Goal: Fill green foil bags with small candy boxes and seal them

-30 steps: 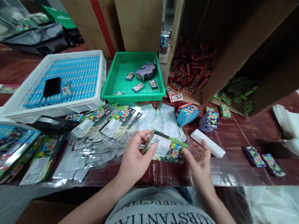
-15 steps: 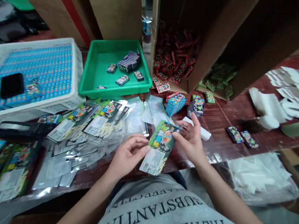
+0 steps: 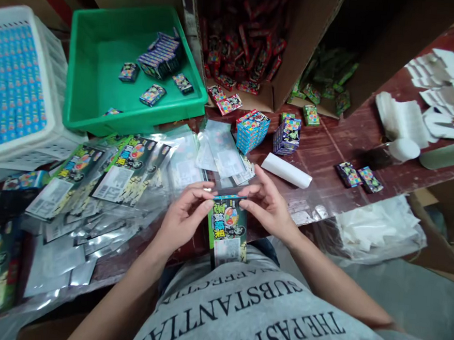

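Both hands hold one printed green and black packet [image 3: 227, 231] upright at the table's near edge, its top end between the fingers. My left hand [image 3: 182, 217] pinches the packet's top left corner. My right hand [image 3: 268, 205] grips the top right corner with the thumb and fingers closed on it. A spread of similar printed packets [image 3: 106, 169] and clear empty bags [image 3: 221, 151] lies just beyond and left of the hands. A white paper roll [image 3: 286, 170] lies right of my right hand.
A green tray [image 3: 102, 57] with small boxes sits at the back, a white basket [image 3: 19, 78] of blue boxes on the left. An open cardboard carton [image 3: 297, 56] holds red and green packs. Small box stacks [image 3: 253, 130] and white paper sheets [image 3: 405, 120] lie to the right.
The packet has turned from lying sideways to standing upright, and both hands have shifted to its top edge. The view has tipped down and to the right.
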Demonstrator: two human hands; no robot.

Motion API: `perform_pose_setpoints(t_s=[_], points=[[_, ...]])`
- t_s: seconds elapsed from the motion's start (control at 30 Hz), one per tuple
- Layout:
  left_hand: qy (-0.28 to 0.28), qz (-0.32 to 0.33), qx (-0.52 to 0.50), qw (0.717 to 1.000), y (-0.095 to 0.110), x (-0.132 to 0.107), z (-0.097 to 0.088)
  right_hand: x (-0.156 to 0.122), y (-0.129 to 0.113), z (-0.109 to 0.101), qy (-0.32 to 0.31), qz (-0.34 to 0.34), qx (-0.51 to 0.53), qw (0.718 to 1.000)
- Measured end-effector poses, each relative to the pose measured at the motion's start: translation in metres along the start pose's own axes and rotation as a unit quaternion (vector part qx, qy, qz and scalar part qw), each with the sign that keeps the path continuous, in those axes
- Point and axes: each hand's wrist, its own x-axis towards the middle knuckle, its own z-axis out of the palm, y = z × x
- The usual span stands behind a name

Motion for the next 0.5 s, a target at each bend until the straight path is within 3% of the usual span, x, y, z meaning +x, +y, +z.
perform_pose_setpoints(t_s=[0.17, 0.33, 0.5], points=[[0.045, -0.022, -0.036, 0.998, 0.003, 0.013, 0.004, 0.005, -0.001, -0.004, 0.025, 0.005, -0.004, 1.000], [-0.016, -0.016, 0.042, 0.999, 0.013, 0.018, 0.001, 0.013, -0.014, -0.008, -0.012, 0.023, 0.014, 1.000], [-0.015, -0.068, 0.048, 0.996, 0.031, 0.027, 0.000, 0.024, -0.027, -0.002, 0.034, 0.077, 0.022, 0.996]])
